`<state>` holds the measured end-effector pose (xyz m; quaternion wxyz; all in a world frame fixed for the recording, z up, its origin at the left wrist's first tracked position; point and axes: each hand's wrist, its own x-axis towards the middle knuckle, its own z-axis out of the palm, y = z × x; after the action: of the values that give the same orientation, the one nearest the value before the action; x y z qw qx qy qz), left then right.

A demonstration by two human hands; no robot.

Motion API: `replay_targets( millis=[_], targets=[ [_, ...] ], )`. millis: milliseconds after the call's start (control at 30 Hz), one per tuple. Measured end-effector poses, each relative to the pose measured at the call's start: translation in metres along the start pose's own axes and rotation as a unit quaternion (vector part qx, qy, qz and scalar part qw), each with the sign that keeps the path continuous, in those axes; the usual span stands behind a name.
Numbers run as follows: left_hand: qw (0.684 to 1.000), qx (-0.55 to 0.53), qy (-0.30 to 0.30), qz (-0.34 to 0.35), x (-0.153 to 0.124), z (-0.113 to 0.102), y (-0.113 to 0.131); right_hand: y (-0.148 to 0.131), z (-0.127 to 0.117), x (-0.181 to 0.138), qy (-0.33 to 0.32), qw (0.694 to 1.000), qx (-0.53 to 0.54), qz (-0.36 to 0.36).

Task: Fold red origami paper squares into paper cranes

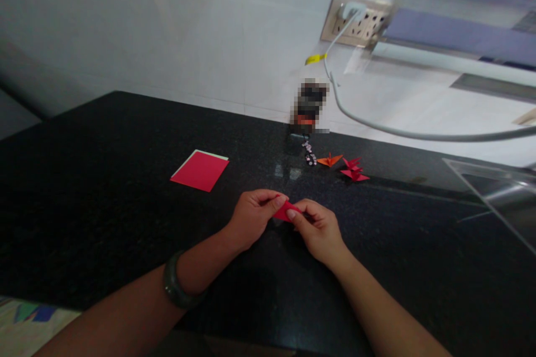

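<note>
Between my two hands is a small piece of folded red paper [285, 212]. My left hand [256, 216] pinches its left end, thumb on top. At the opposite end, my right hand [317, 228] grips it between thumb and fingers, which partly hide it. Both hands are just above the black countertop [104, 189]. To the left lies a stack of square paper [201, 172], red on top with a pale edge showing beneath. Beyond my right hand stand an orange paper crane [330, 160] and red paper cranes [354, 170], close together.
A blurred-out phone-like object [309, 106] leans against the wall, with a beaded strap [310, 155] in front. A white cable [377, 127] runs from the wall socket [354, 19] to the right. A sink [502, 195] edges the counter at right.
</note>
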<state>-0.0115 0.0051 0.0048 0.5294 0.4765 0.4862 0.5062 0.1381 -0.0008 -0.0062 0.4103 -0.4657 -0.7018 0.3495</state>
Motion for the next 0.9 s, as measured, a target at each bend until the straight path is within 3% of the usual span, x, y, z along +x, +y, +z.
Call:
replay_targets(
  millis=[433,900],
  targets=[
    [1.0,0.01,0.01,-0.006,-0.0004,-0.0011,0.0011,-0.0038,-0.0028,0.0009,-0.014,0.998,-0.033,-0.041],
    [0.998,-0.032,-0.032,-0.046,0.0001,-0.0002,-0.0027,-0.0013,-0.0016,0.0002,-0.024,0.999,-0.033,-0.01]
  ],
)
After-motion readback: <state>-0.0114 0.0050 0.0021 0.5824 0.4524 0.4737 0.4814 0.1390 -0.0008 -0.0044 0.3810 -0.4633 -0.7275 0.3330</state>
